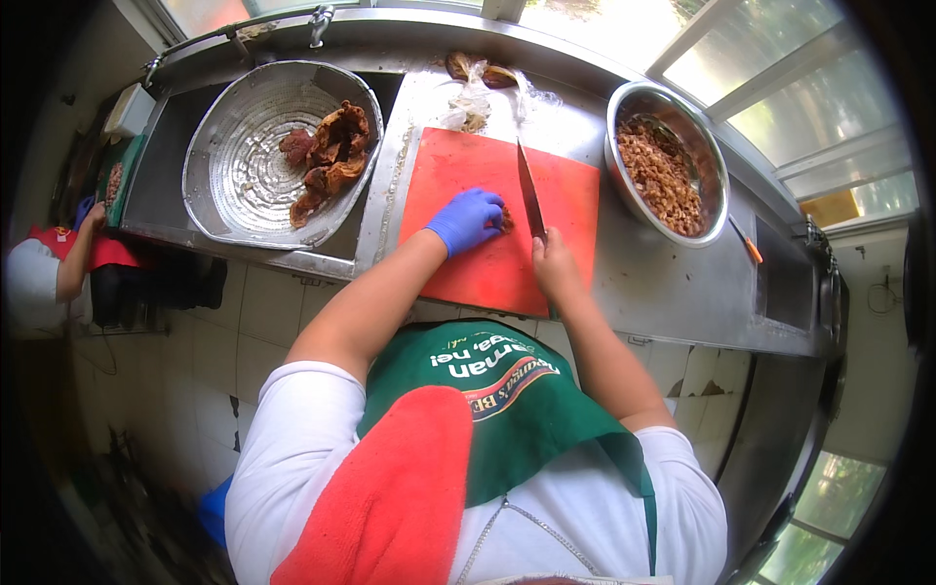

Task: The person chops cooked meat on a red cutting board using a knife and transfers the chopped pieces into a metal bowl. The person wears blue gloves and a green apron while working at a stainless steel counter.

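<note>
My left hand (470, 219), in a blue glove, presses on a small piece of browned meat (506, 219) on the red cutting board (468, 164). Most of that piece is hidden under the fingers. My bare right hand (553, 265) grips the handle of a long kitchen knife (529, 186). Its blade points away from me, over the board, a little to the right of the meat. Left of the board, a large dented metal basin (241, 146) holds several big browned meat pieces (338, 157). To the right, a steel bowl (720, 172) contains chopped meat (658, 175).
Behind the board lie plastic bags (472, 99) and a dark brown item (468, 66). An orange-handled knife (752, 248) rests on the steel counter (658, 292) at right. Taps (320, 25) line the back left. Another person (51, 270) works at a green board (121, 175) far left.
</note>
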